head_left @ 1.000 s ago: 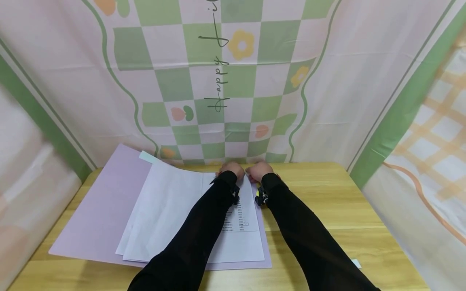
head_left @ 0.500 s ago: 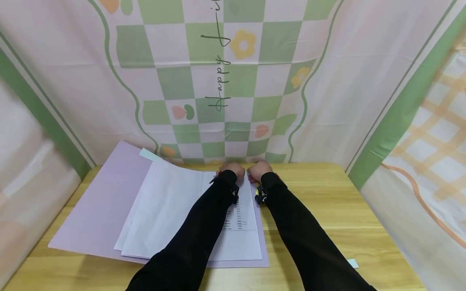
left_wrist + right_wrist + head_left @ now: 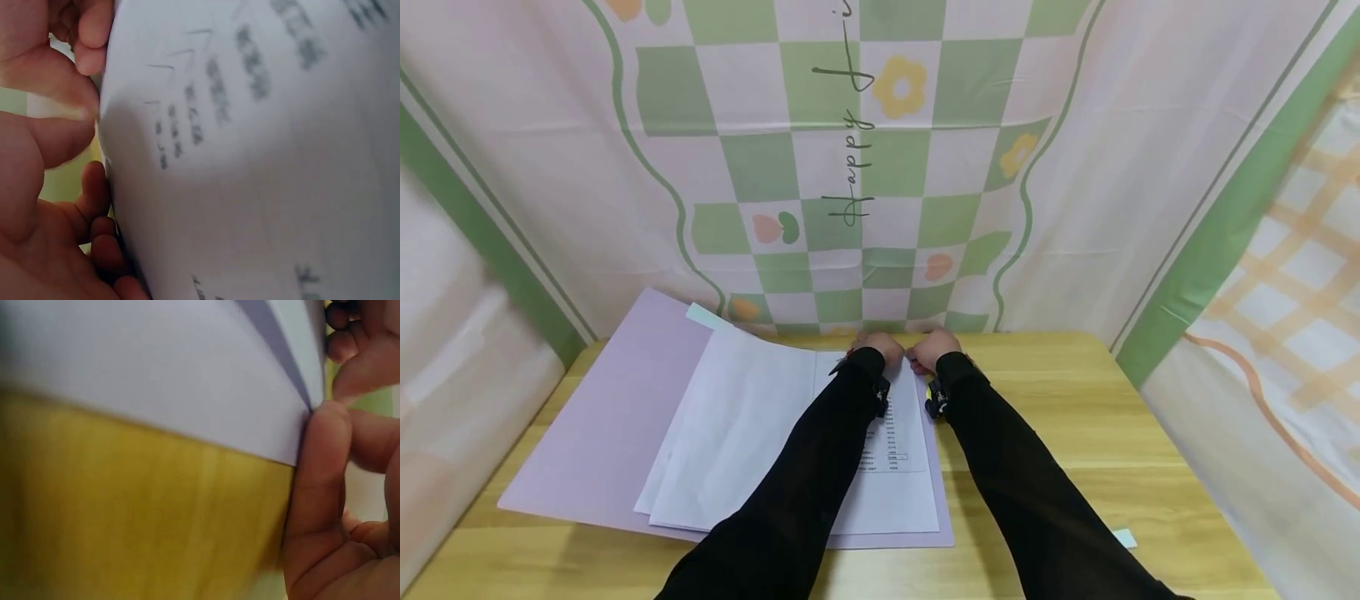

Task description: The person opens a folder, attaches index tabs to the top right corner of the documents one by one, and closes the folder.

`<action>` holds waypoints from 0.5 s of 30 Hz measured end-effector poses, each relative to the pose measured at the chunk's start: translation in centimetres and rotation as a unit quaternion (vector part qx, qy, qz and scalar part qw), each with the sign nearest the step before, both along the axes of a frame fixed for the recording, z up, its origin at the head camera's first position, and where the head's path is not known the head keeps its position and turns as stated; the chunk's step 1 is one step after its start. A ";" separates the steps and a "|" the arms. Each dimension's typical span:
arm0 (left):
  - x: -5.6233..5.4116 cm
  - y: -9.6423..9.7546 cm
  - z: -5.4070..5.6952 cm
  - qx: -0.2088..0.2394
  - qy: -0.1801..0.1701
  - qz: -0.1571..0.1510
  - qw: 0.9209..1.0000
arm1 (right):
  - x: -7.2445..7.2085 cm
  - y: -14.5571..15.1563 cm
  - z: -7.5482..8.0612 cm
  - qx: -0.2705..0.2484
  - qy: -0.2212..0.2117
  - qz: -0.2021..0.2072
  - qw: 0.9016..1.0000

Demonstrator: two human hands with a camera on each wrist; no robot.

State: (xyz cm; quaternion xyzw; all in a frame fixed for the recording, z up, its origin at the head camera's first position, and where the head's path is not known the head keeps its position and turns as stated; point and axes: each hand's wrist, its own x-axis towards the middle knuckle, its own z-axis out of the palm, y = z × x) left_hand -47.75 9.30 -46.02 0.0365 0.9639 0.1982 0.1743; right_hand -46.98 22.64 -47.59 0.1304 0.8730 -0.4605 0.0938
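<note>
On the wooden table an opened lilac folder (image 3: 602,417) lies with white sheets inside it. A printed sheet (image 3: 887,508) lies on its right side, and a blank-backed page (image 3: 737,425) is turned over to the left. At the printed sheet's far edge, near its right corner, both hands meet. My left hand (image 3: 880,347) pinches the sheet's edge, thumb toward the other hand. My right hand (image 3: 934,348) pinches at the corner with thumb and index finger (image 3: 322,440). The two hands' fingertips nearly touch. What sits between the fingertips is mostly hidden.
A pale green strip (image 3: 709,318) sticks out at the far end of the turned page. A small pale scrap (image 3: 1125,538) lies on the table (image 3: 1075,417) by the right sleeve. Patterned cloth (image 3: 895,167) hangs behind the table's far edge and along both sides.
The head view has shifted slightly. Both hands stay at the sheet's far edge with hardly any visible movement, and the folder and pages lie as before.
</note>
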 end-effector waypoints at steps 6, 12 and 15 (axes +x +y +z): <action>-0.4 -0.1 -0.2 -0.013 -0.009 -0.009 1.000 | 0.2 0.2 0.3 0.034 0.008 0.027 0.999; 0.2 -0.6 0.7 -0.008 -0.007 -0.018 1.000 | 0.6 0.5 0.6 0.075 0.013 0.043 0.996; 0.6 -0.6 0.7 0.008 -0.010 0.000 1.000 | 1.0 1.4 0.5 0.077 -0.004 0.032 0.996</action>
